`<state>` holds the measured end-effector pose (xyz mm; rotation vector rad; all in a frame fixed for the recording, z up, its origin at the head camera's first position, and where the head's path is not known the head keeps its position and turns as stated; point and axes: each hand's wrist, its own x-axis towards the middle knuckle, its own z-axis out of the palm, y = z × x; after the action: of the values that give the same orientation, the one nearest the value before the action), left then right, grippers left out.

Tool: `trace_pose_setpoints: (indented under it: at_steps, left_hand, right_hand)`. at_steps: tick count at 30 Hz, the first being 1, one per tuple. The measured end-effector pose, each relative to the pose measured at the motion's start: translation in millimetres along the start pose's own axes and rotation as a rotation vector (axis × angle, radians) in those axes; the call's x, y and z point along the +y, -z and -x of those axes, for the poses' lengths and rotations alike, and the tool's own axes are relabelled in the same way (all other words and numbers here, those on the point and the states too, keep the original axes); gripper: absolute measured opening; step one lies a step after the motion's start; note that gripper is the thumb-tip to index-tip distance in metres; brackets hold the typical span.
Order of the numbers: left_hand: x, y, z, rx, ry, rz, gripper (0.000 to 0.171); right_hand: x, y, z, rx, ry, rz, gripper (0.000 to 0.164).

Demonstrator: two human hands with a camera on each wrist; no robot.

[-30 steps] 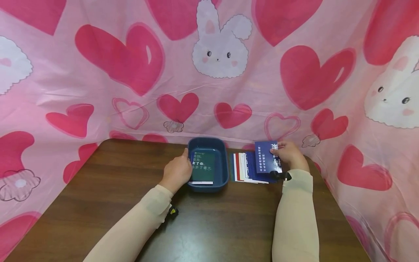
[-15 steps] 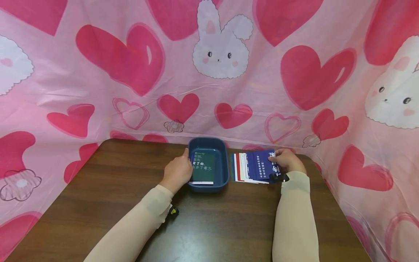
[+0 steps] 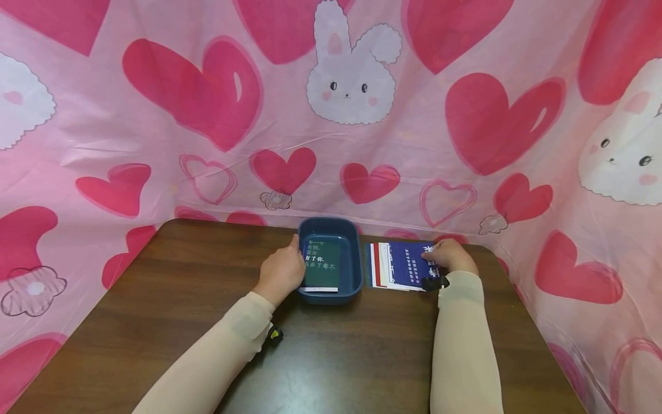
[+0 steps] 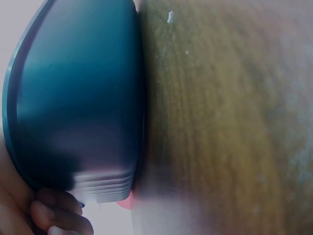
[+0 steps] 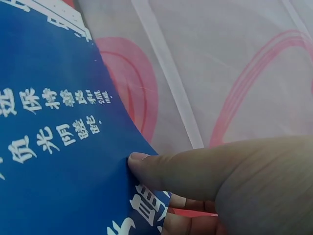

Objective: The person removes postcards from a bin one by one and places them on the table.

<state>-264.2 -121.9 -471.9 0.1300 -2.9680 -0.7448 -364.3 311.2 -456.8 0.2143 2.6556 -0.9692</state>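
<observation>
My left hand point(image 3: 281, 269) holds the left side of a dark blue plastic tray point(image 3: 331, 228), its thumb along the rim. In the left wrist view, curled fingers point(image 4: 56, 210) are at the end of the tray's wall. Inside the tray lies a green card point(image 3: 324, 267) with pale lettering and a white strip at its lower edge. My right hand point(image 3: 455, 256) pinches the right edge of a blue card point(image 3: 411, 264) with white characters. In the right wrist view the thumb lies on the blue card point(image 5: 63, 171), fingers beneath. The card lies over a fanned row of cards point(image 3: 376, 265).
The brown wooden table point(image 3: 331, 351) carries tray and cards near its far edge. A pink curtain point(image 3: 279, 126) with hearts and rabbits hangs behind and at both sides. The fanned cards sit just right of the tray.
The right hand has brought the blue card down and slightly left, from above the fanned cards onto them. The left hand stays on the tray.
</observation>
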Motion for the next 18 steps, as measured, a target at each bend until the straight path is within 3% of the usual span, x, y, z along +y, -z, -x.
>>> trace_pose_setpoints:
  at_steps: [10,14,18]
  left_hand:
    - [-1.0,-2.7,2.9,-0.025,0.01,0.019,0.066]
    - [-1.1,-2.0,1.4,-0.03,0.011,0.026,0.067]
    - [0.1,-0.8,0.3,-0.032,0.013,0.02,0.067]
  right_hand:
    - [-7,-8,0,0.043,-0.011,0.079,0.069]
    - [6,-8,-29,0.053,-0.006,0.116,0.068]
    - [14,-7,-40,0.045,0.018,0.103,0.064]
